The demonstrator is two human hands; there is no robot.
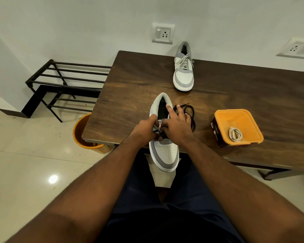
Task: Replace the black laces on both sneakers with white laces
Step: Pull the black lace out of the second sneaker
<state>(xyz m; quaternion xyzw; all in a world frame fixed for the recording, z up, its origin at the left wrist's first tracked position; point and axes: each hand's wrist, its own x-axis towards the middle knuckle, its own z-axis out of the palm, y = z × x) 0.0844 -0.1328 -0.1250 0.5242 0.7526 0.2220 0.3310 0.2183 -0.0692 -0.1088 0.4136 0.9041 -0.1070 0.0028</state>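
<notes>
Left hand [144, 128]: fingers curled and pinched on the lacing at the throat of the near sneaker [164, 137], close against the right hand.
Near sneaker: white and grey, set at the near edge of the surface [139, 81] with its toe overhanging toward the lap; judged light, with a soft upper and firmer sole, best steadied at the sides of the eyelet row.
Writing: a small mark is seen on the tongue, too hidden to be read.
Right hand [177, 125]: pinched on the black lace [191, 114], forefinger lifted.
Black lace: partly drawn out, its loose loops lying just right of the shoe; judged limp, light and prone to snag, best taken near the eyelet.
Far sneaker [183, 67]: already threaded with a pale lace.
White lace [235, 134]: coiled on the orange lid [239, 120] of a brown tub, near right; its label cannot be read.
</notes>
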